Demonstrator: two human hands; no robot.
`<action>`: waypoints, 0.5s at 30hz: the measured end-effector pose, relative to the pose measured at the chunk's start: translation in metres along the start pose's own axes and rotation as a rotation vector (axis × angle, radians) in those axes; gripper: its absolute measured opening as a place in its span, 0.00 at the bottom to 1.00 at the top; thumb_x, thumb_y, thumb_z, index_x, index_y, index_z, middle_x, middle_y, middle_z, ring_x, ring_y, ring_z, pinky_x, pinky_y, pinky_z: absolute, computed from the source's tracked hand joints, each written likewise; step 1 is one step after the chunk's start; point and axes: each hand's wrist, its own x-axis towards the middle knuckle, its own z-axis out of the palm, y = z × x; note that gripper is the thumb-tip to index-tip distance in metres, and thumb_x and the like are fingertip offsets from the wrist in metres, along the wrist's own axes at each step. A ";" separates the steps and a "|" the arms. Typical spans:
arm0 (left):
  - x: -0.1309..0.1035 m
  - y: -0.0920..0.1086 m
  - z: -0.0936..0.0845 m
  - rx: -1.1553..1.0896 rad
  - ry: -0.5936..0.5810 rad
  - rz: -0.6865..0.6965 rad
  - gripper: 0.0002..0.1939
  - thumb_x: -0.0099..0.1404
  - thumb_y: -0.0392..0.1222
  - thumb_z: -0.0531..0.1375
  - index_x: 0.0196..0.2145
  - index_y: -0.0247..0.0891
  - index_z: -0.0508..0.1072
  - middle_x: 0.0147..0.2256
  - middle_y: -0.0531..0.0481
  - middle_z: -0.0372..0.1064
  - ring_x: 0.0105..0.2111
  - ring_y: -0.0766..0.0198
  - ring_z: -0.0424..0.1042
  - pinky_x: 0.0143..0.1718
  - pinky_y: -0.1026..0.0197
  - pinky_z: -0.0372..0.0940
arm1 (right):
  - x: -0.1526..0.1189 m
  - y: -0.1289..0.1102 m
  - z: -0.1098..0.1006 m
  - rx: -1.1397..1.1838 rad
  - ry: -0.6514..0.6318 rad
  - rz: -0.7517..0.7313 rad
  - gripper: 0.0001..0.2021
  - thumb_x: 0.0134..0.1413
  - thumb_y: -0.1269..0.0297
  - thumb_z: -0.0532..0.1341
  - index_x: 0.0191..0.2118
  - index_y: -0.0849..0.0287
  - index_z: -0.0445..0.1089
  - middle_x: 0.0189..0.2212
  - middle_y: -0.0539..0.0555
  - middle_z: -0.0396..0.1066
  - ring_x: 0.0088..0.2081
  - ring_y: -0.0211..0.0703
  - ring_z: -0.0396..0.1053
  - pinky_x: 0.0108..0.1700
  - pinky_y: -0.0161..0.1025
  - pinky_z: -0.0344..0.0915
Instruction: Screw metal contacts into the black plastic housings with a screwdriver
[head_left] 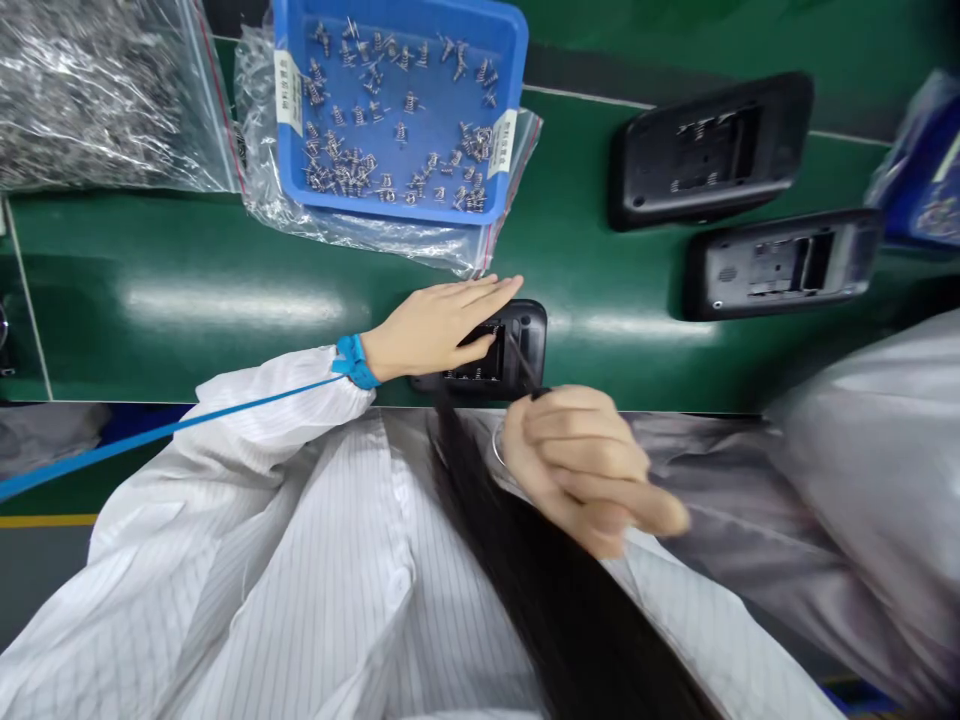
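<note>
The left forearm (pixel 262 400) reaches inward across the front of the body, its wrist (pixel 379 355) roughly in line with the hand. The left hand (pixel 442 325) lies back up, fingers stretched out toward the person's right and close together, thumb set apart from them. The right hand (pixel 577 465), slightly blurred, is nearer the torso (pixel 360 560), its fingers curled into a fist.
</note>
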 end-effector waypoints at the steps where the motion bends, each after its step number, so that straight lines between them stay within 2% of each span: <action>1: 0.001 0.000 0.000 0.002 -0.005 -0.002 0.29 0.70 0.41 0.52 0.66 0.28 0.56 0.62 0.37 0.60 0.63 0.54 0.62 0.62 0.54 0.61 | 0.009 -0.006 -0.009 0.086 0.233 -0.061 0.31 0.64 0.46 0.29 0.24 0.52 0.60 0.12 0.46 0.30 0.12 0.33 0.29 0.17 0.36 0.41; 3: 0.002 0.001 -0.001 -0.002 -0.013 -0.012 0.29 0.70 0.41 0.52 0.66 0.29 0.57 0.62 0.38 0.61 0.63 0.55 0.61 0.62 0.54 0.60 | 0.025 -0.017 -0.024 0.308 0.655 -0.225 0.24 0.65 0.56 0.33 0.27 0.52 0.59 0.13 0.46 0.31 0.11 0.33 0.33 0.18 0.36 0.43; 5: 0.003 0.002 -0.002 -0.009 -0.025 -0.046 0.28 0.70 0.41 0.53 0.66 0.31 0.57 0.62 0.39 0.61 0.63 0.56 0.61 0.62 0.54 0.61 | 0.035 -0.024 -0.034 0.461 0.847 -0.312 0.15 0.63 0.64 0.40 0.28 0.54 0.57 0.14 0.45 0.36 0.11 0.32 0.38 0.18 0.35 0.45; 9: 0.005 0.007 -0.003 -0.011 -0.044 -0.127 0.27 0.71 0.42 0.51 0.65 0.35 0.59 0.61 0.40 0.63 0.62 0.56 0.63 0.61 0.52 0.62 | 0.035 -0.029 -0.038 0.345 0.951 -0.217 0.11 0.60 0.66 0.39 0.27 0.57 0.46 0.14 0.44 0.36 0.10 0.29 0.38 0.17 0.31 0.47; 12: 0.006 0.007 -0.002 -0.018 -0.054 -0.144 0.27 0.71 0.42 0.51 0.65 0.37 0.59 0.61 0.42 0.63 0.62 0.56 0.63 0.60 0.52 0.63 | 0.031 -0.029 -0.036 0.238 0.950 -0.156 0.11 0.61 0.65 0.35 0.27 0.57 0.42 0.14 0.44 0.35 0.09 0.29 0.37 0.17 0.30 0.48; 15: 0.006 0.004 -0.002 -0.044 -0.067 -0.112 0.28 0.71 0.43 0.50 0.67 0.37 0.56 0.62 0.43 0.61 0.63 0.57 0.60 0.62 0.52 0.61 | 0.032 -0.029 -0.038 0.210 0.949 -0.169 0.10 0.61 0.66 0.35 0.27 0.58 0.40 0.13 0.44 0.35 0.09 0.29 0.37 0.16 0.30 0.49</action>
